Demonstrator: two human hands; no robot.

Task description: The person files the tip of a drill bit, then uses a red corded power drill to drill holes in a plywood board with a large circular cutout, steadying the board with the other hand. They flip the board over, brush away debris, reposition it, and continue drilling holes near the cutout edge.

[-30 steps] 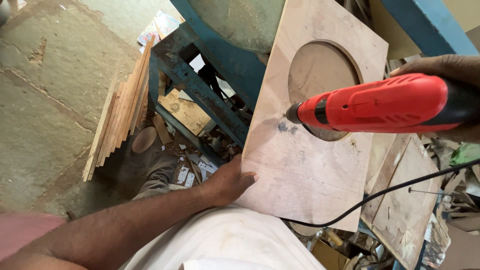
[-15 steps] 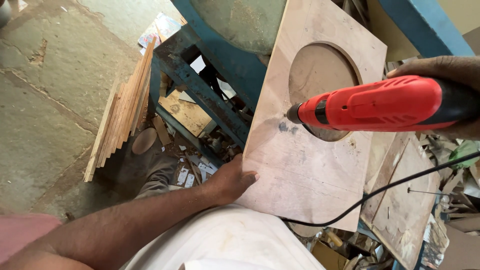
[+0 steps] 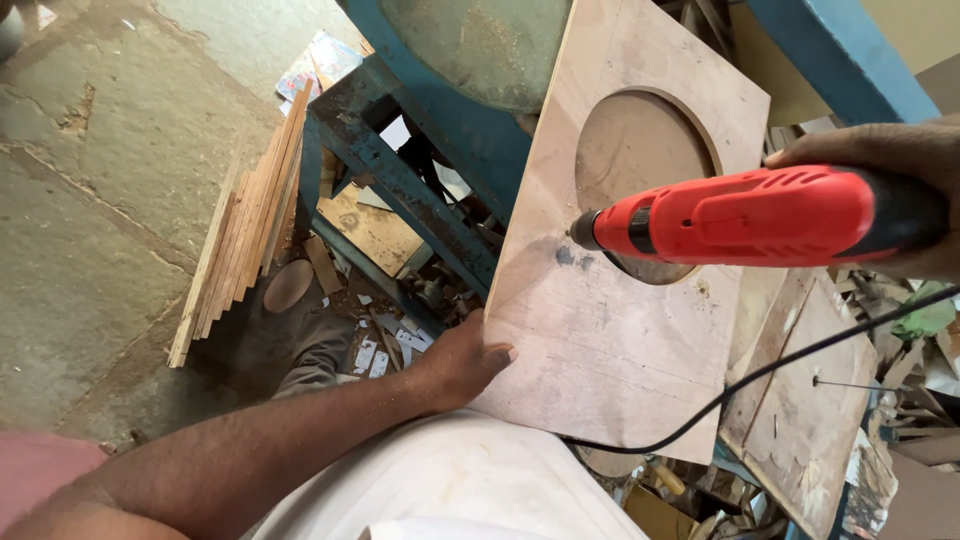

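- The left hand (image 3: 465,362) sits nearest the camera, its forearm running in from the lower left over a white garment (image 3: 450,490). Its fingers (image 3: 492,352) are clamped on the near left edge of the plywood panel (image 3: 610,340), thumb on top of the face, the rest curled under the rim.
- The plywood panel stretches away from those fingers up and to the right, tilted, with a big round hole (image 3: 640,175) cut in its far half. A dark smudge lies on the face just short of the hole.
- A black cord (image 3: 760,375) loops across the panel's near right corner, well to the right of the left fingers.
- The right hand (image 3: 890,165) comes in at the right edge, farther off. Its fingers are wrapped tight around the rear of a red power drill (image 3: 760,215), knuckles above the body.
- The drill lies across the panel, its nose pointing left, with the tip at the near left rim of the round hole, far from the gripping fingers. Whether the tip touches the wood cannot be told.
- Beyond the left fingers, to the left, stands a blue metal frame (image 3: 400,190), with scraps on the ground under it.
- Farther left again, a stack of thin wooden strips (image 3: 245,230) leans on the concrete floor (image 3: 100,180).
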